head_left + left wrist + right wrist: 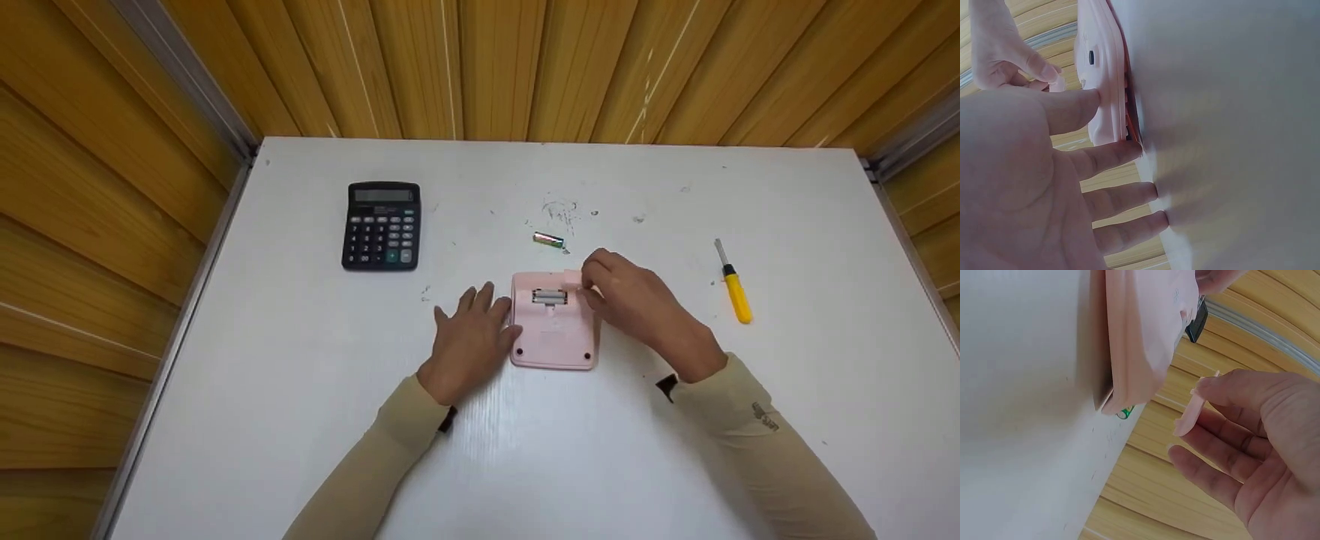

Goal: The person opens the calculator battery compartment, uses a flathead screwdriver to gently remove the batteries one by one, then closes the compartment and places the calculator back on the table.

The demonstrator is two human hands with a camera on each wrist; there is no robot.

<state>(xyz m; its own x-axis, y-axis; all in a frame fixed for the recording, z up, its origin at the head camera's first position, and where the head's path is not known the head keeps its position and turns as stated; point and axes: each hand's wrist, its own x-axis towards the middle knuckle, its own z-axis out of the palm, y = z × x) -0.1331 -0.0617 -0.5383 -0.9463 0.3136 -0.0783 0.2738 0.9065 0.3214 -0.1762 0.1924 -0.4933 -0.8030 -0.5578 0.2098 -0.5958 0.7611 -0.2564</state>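
A pink calculator [555,334] lies face down on the table, its battery compartment [550,297] uncovered with a battery seated in it. My left hand [469,345] rests at its left side, fingers stretched out. In the left wrist view the thumb [1081,109] lies on the calculator's back and the other fingertips reach down to the tabletop. Above the calculator's upper right corner, my right hand [637,300] pinches a small pink battery cover [1192,412] between thumb and fingers. Just beyond the calculator lies a loose battery [548,240] with a green and reddish wrapper.
A black calculator [381,226] lies face up at the back left of the white table [300,420]. Off to the right is a screwdriver [735,289] with a yellow handle. Wood-patterned panels [495,67] stand around the table.
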